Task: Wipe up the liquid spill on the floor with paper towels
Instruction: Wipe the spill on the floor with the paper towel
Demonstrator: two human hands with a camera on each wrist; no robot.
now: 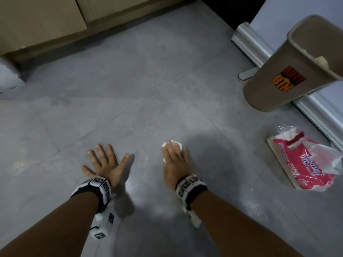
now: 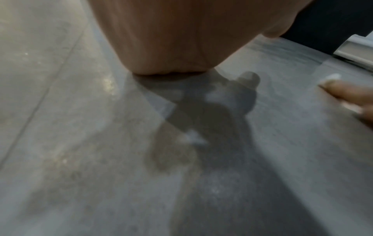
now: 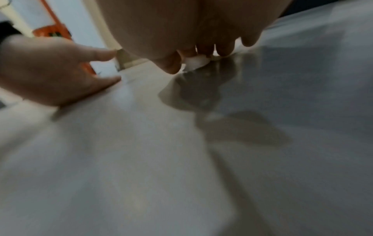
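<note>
I am low over a grey tiled floor (image 1: pixel 130 89). My left hand (image 1: pixel 105 160) lies flat on the tiles with its fingers spread and holds nothing. About a hand's width to its right, my right hand (image 1: pixel 173 156) presses a small white paper towel wad (image 1: pixel 176 142) onto the floor, fingers laid over it. In the right wrist view the paper towel (image 3: pixel 196 61) shows under the fingertips (image 3: pixel 224 49), with the left hand (image 3: pixel 60 68) beside it. A shiny damp patch (image 1: pixel 148 191) lies between my wrists. In the left wrist view a darker smear (image 2: pixel 171 151) shows below the left hand's palm (image 2: pixel 171 39).
A brown dust bin (image 1: pixel 289 67) stands at the right, with a crumpled white scrap inside. Nearer, a red and white paper towel pack (image 1: pixel 304 160) lies open on the floor. A white appliance with a metal base rail (image 1: pixel 256 45) runs along the right. Wooden cabinets (image 1: pixel 46 19) line the far side.
</note>
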